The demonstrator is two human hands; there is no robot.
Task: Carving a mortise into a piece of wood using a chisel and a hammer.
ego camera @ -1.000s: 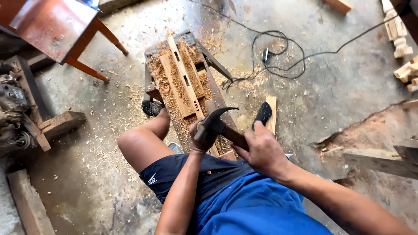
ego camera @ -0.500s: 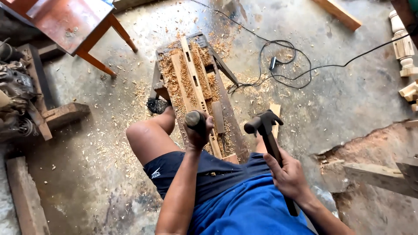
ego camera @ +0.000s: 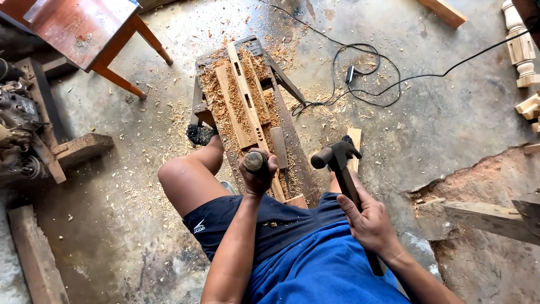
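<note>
Dark matt metal hammer head [ego camera: 336,155], pale rough wooden slats [ego camera: 243,95], glossy reddish wooden table [ego camera: 79,28], rough concrete floor [ego camera: 450,112].

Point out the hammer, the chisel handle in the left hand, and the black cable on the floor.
hammer [ego camera: 336,156]: head view, on the dark metal head.
chisel handle [ego camera: 255,162]: head view, on its rounded butt end.
black cable [ego camera: 388,67]: head view, on the coiled loop.

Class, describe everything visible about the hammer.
The hammer is a claw type with a dark metal head and a long dark-brown handle. The right hand grips the handle low down. It is raised, head toward the bench, touching nothing but the hand.
</note>
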